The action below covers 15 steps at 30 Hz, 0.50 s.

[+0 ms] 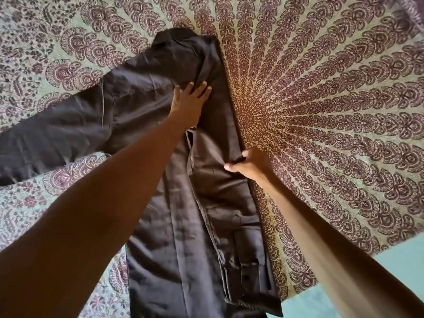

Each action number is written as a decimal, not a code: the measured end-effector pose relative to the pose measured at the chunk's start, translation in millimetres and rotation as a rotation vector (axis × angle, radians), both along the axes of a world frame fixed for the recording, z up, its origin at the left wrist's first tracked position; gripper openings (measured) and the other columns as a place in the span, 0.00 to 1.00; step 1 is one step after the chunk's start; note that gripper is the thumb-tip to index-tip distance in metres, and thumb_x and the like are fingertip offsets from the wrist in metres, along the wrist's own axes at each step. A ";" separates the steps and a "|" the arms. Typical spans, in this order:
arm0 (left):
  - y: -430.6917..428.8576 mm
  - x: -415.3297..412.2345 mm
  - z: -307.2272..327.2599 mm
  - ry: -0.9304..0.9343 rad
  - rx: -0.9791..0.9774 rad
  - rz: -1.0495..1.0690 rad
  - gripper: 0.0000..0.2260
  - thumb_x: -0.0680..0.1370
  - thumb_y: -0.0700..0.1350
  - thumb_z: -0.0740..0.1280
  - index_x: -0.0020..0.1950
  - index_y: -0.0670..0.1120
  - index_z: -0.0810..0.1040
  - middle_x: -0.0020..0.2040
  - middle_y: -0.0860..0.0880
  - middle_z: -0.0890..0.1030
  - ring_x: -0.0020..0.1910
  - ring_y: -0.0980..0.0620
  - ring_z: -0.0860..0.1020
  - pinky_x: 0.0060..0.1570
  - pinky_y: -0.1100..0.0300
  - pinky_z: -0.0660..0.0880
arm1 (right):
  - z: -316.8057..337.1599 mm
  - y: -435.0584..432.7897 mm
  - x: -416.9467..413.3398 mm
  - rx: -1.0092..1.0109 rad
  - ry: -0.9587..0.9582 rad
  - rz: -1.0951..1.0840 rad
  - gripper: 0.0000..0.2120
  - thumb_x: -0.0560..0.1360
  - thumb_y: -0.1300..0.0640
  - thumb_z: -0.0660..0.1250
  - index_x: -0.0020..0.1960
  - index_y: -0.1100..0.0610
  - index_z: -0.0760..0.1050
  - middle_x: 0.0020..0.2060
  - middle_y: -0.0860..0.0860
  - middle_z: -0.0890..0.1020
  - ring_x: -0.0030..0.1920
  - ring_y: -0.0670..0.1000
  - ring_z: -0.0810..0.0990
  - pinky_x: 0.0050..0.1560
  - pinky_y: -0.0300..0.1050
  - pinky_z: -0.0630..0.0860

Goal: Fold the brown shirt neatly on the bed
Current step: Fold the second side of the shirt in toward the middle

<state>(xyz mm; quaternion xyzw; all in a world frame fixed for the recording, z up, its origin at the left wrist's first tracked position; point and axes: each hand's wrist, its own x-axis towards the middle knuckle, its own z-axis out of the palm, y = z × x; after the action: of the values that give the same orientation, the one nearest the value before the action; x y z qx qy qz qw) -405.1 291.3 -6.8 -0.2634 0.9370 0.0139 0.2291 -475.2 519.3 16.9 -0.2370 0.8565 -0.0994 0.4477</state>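
Head view has your brown shirt (206,203) lying lengthwise on the bed (321,111), right side already folded in and 1 sleeve (68,125) flung out to the left. It looks thin, soft and a bit slick, so I'd guess it slides and creases easily. Take it by the seams and the folded edge, not mid-panel. Your left hand (190,102) lies flat below the collar, fingers straight and slightly apart, pinning the cloth. Your right hand (250,164) sits at the right fold, fingers curled and pinching that edge.
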 end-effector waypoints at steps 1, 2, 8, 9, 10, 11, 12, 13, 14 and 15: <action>0.9 0.2 -0.1 -0.001 -0.011 -0.001 0.39 0.77 0.46 0.67 0.79 0.51 0.45 0.80 0.52 0.47 0.78 0.43 0.51 0.71 0.37 0.55 | 0.3 7.0 0.7 0.024 -0.044 0.003 0.23 0.60 0.41 0.80 0.42 0.59 0.81 0.39 0.52 0.85 0.40 0.51 0.83 0.39 0.43 0.78; 1.4 0.2 0.2 -0.004 -0.012 -0.001 0.39 0.77 0.46 0.67 0.79 0.51 0.45 0.80 0.52 0.47 0.78 0.43 0.51 0.71 0.37 0.54 | 1.5 13.9 2.0 0.045 -0.075 0.022 0.22 0.61 0.42 0.80 0.39 0.59 0.78 0.39 0.52 0.83 0.39 0.51 0.81 0.35 0.42 0.74; -3.2 3.7 -1.3 0.000 -0.039 -0.054 0.38 0.78 0.48 0.66 0.79 0.51 0.45 0.80 0.52 0.47 0.78 0.43 0.52 0.70 0.37 0.57 | -6.8 50.1 11.2 0.014 -0.229 -0.168 0.18 0.64 0.50 0.81 0.44 0.64 0.83 0.43 0.56 0.86 0.47 0.56 0.85 0.45 0.43 0.76; -3.3 4.2 -1.7 0.001 -0.040 -0.061 0.37 0.78 0.48 0.66 0.79 0.51 0.45 0.80 0.51 0.47 0.78 0.43 0.52 0.70 0.37 0.58 | -7.1 52.5 11.2 0.011 -0.246 -0.195 0.17 0.65 0.50 0.80 0.44 0.62 0.83 0.42 0.56 0.86 0.46 0.56 0.85 0.44 0.44 0.76; -3.4 4.3 -0.8 0.000 -0.036 -0.067 0.37 0.78 0.48 0.66 0.79 0.51 0.44 0.80 0.51 0.47 0.78 0.43 0.52 0.70 0.37 0.58 | -6.0 53.6 11.1 0.013 -0.266 -0.204 0.15 0.66 0.50 0.79 0.43 0.61 0.82 0.40 0.55 0.86 0.43 0.55 0.84 0.42 0.43 0.76; -2.6 4.5 0.5 0.000 -0.030 -0.071 0.37 0.78 0.48 0.66 0.79 0.51 0.45 0.80 0.51 0.47 0.78 0.43 0.52 0.70 0.38 0.57 | -6.3 54.9 11.1 0.022 -0.286 -0.197 0.13 0.67 0.50 0.78 0.40 0.60 0.81 0.37 0.53 0.84 0.39 0.53 0.83 0.37 0.43 0.74; -1.3 5.3 2.0 0.016 -0.027 -0.073 0.37 0.78 0.47 0.66 0.79 0.51 0.46 0.80 0.50 0.48 0.78 0.43 0.53 0.70 0.38 0.57 | -5.5 55.2 11.7 0.029 -0.294 -0.194 0.13 0.69 0.50 0.76 0.39 0.59 0.78 0.35 0.52 0.81 0.35 0.51 0.79 0.33 0.42 0.71; 1.1 6.6 4.2 0.059 -0.028 -0.070 0.37 0.77 0.46 0.67 0.79 0.51 0.48 0.80 0.49 0.50 0.77 0.42 0.54 0.71 0.39 0.57 | -6.3 55.7 11.9 0.031 -0.299 -0.199 0.13 0.71 0.50 0.75 0.39 0.58 0.76 0.34 0.52 0.78 0.33 0.49 0.75 0.30 0.41 0.68; 5.8 9.6 7.4 0.135 -0.025 -0.047 0.37 0.76 0.45 0.68 0.79 0.51 0.51 0.79 0.47 0.53 0.76 0.42 0.57 0.71 0.41 0.58 | -6.1 56.1 13.0 0.026 -0.310 -0.206 0.13 0.72 0.49 0.74 0.42 0.58 0.76 0.34 0.52 0.77 0.32 0.48 0.73 0.28 0.40 0.66; 12.1 14.0 10.0 0.245 -0.012 0.016 0.35 0.75 0.43 0.69 0.78 0.51 0.56 0.77 0.46 0.58 0.75 0.42 0.60 0.70 0.43 0.60 | -8.6 57.3 13.9 0.013 -0.322 -0.221 0.14 0.72 0.48 0.74 0.44 0.59 0.78 0.34 0.53 0.77 0.32 0.48 0.72 0.27 0.39 0.65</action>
<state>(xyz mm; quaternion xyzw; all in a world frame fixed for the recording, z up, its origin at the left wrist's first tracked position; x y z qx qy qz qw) -391.1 303.4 3.2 -0.2685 0.9559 0.0421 0.1112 -461.3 576.6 8.4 -0.1198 0.7951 -0.1789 0.5669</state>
